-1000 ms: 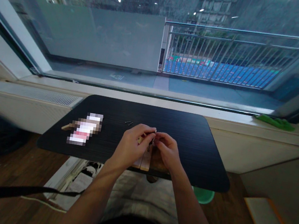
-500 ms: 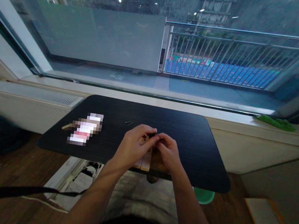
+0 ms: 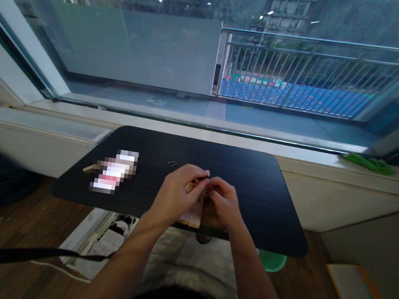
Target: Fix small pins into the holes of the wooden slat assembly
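Note:
My left hand (image 3: pixel 176 192) and my right hand (image 3: pixel 222 201) meet over the near middle of a black table (image 3: pixel 270 201). Both are closed in a pinch, fingertips touching around a small dark thing too small to name. Under and between the hands lie light wooden pieces (image 3: pixel 194 216) at the table's near edge, partly hidden by my fingers. A couple of small nails or screws (image 3: pixel 172 164) lie on the table just beyond my left hand.
A blurred pack with a wooden stick (image 3: pixel 112 172) lies on the table's left part. A window sill with a green object (image 3: pixel 368 163) runs behind. A green bucket (image 3: pixel 271 261) stands under the table; a board (image 3: pixel 357 298) lies on the floor right.
Almost nothing differs: my two hands have stayed together over the wooden pieces, with only slight shifts of the fingertips.

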### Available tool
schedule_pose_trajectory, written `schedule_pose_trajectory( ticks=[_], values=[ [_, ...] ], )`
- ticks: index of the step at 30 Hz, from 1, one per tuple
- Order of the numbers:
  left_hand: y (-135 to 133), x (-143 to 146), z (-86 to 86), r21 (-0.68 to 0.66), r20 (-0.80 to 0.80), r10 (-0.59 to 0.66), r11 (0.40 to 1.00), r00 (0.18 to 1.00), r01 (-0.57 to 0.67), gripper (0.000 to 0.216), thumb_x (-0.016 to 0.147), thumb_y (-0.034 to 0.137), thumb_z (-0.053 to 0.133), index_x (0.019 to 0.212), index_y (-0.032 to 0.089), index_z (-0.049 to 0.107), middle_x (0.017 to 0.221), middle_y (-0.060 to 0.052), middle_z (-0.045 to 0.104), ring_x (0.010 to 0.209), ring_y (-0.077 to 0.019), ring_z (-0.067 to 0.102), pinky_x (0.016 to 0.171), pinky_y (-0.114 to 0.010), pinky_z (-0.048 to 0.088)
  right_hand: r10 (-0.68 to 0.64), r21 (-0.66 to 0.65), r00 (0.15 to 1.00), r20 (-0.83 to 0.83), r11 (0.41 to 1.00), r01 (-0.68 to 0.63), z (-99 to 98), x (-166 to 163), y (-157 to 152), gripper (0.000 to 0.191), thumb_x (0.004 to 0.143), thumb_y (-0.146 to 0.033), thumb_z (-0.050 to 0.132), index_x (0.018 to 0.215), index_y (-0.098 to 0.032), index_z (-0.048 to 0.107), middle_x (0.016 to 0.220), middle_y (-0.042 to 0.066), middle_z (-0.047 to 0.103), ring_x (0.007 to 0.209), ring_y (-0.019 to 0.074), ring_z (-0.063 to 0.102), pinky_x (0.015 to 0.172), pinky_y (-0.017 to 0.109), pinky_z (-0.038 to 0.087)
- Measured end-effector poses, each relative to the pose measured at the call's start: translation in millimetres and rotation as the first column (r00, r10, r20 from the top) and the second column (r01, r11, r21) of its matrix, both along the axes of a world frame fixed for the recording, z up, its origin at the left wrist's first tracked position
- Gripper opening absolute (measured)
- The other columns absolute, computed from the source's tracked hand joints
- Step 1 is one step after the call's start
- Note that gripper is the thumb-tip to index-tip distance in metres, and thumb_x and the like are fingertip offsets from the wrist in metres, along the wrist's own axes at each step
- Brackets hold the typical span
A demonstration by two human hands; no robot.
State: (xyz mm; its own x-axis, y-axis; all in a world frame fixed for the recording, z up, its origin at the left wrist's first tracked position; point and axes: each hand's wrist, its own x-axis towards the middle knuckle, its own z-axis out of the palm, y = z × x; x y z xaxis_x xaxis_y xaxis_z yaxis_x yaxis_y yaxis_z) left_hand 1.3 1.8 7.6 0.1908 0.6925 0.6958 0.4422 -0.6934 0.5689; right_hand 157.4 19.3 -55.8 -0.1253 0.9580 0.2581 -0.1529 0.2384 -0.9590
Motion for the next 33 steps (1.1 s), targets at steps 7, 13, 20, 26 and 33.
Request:
schedule_pose_trajectory(
  ticks=[7, 13, 20, 26, 33],
  values=[
    [-2.1, 0.6, -0.2, -0.063, 0.01, -0.007, 0.998, 1.0, 0.008, 0.012, 0.089, 0.014, 0.066, 0.098, 0.018, 0.073, 0.096, -0.006, 0.078, 0.09, -0.0179, 0.074, 0.086, -0.029, 0.059, -0.01, 0.005, 1.0, 0.008, 1.0, 0.01, 0.1, -0.4, 0.6, 0.006, 0.072, -0.025, 0.066, 0.077, -0.022, 0.068, 0.071, -0.001, 0.064, 0.067, 0.0153, 0.058, 0.062, 0.028, 0.047],
    [-2.4, 0.2, -1.1, -0.085, 0.012, -0.002, 0.996, 1.0, 0.003, 0.014, 0.089, 0.014, 0.065, 0.099, 0.018, 0.073, 0.099, -0.006, 0.079, 0.092, -0.0179, 0.074, 0.088, -0.03, 0.059, -0.015, 0.003, 1.0, 0.019, 1.0, 0.015, -0.7, 0.3, 1.4, 0.008, 0.07, -0.025, 0.065, 0.076, -0.023, 0.068, 0.07, -0.002, 0.065, 0.067, 0.0156, 0.059, 0.064, 0.029, 0.048],
    [-2.4, 0.9, -1.0, -0.061, 0.011, 0.005, 0.998, 1.0, -0.004, 0.013, 0.089, 0.015, 0.063, 0.097, 0.018, 0.073, 0.096, -0.006, 0.079, 0.09, -0.0177, 0.074, 0.087, -0.03, 0.059, -0.017, -0.041, 1.0, -0.005, 0.999, 0.017, 0.8, -0.4, 0.3, 0.007, 0.068, -0.025, 0.067, 0.074, -0.023, 0.068, 0.069, -0.002, 0.065, 0.066, 0.0152, 0.059, 0.066, 0.029, 0.049],
    [-2.6, 0.8, -0.1, -0.054, 0.0, 0.005, 0.999, 1.0, -0.005, 0.014, 0.089, 0.016, 0.062, 0.097, 0.018, 0.073, 0.097, -0.006, 0.079, 0.091, -0.018, 0.074, 0.088, -0.03, 0.059, -0.039, -0.047, 0.999, 0.004, 0.998, 0.039, 1.3, -0.9, 0.3, 0.005, 0.068, -0.026, 0.066, 0.073, -0.023, 0.067, 0.068, -0.002, 0.064, 0.065, 0.015, 0.057, 0.063, 0.028, 0.047],
    [-2.2, 1.5, -1.2, -0.081, 0.002, 0.014, 0.997, 1.0, -0.014, 0.015, 0.089, 0.017, 0.061, 0.098, 0.019, 0.073, 0.099, -0.007, 0.079, 0.092, -0.0193, 0.074, 0.09, -0.034, 0.06, -0.019, -0.045, 1.0, -0.02, 0.999, 0.018, 3.8, -2.1, -1.0, 0.011, 0.07, -0.027, 0.068, 0.081, -0.023, 0.069, 0.075, -0.001, 0.069, 0.07, 0.0163, 0.062, 0.069, 0.03, 0.052]
  ],
)
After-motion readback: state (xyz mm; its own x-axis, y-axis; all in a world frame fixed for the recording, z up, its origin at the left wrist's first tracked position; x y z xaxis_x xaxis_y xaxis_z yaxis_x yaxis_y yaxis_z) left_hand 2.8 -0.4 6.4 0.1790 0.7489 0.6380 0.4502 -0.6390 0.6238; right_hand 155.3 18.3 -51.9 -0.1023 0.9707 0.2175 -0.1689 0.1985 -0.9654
